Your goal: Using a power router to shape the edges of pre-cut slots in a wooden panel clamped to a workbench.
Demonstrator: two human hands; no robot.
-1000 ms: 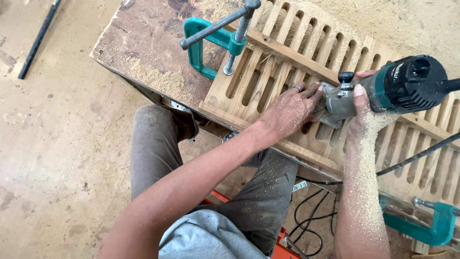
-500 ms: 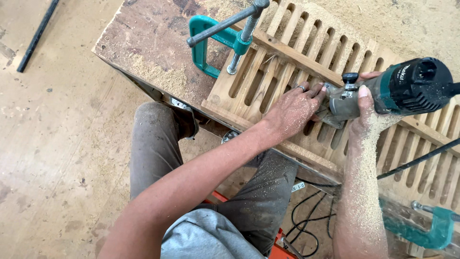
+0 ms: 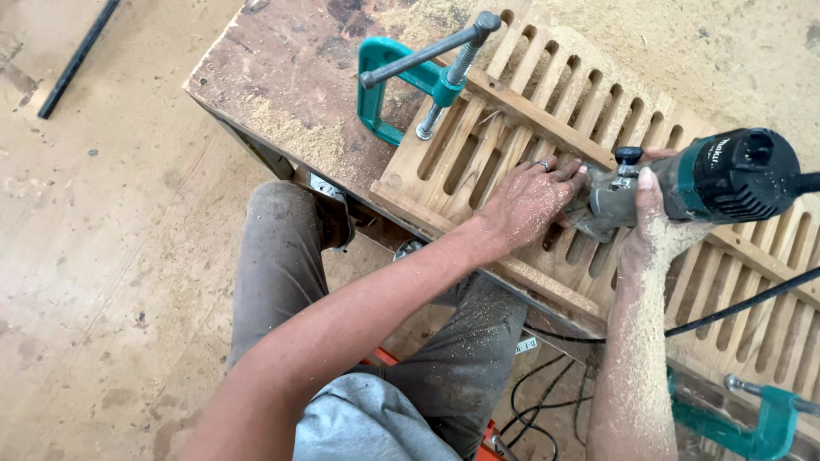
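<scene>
A slatted wooden panel lies flat on a dusty workbench. My right hand, coated in sawdust, grips a teal and black hand-held router that rests on the slats. My left hand, with a ring on one finger, lies on the slats and touches the router's grey base at its left side. A teal clamp pins the panel's left end to the bench.
A second teal clamp sits at the lower right edge. The router's black cord runs across the panel, and more cables lie on the floor. A black bar lies on the floor at upper left. My knee is under the bench edge.
Both hands and the router hold the same place on the slats. The view has shifted slightly, little else differs.
</scene>
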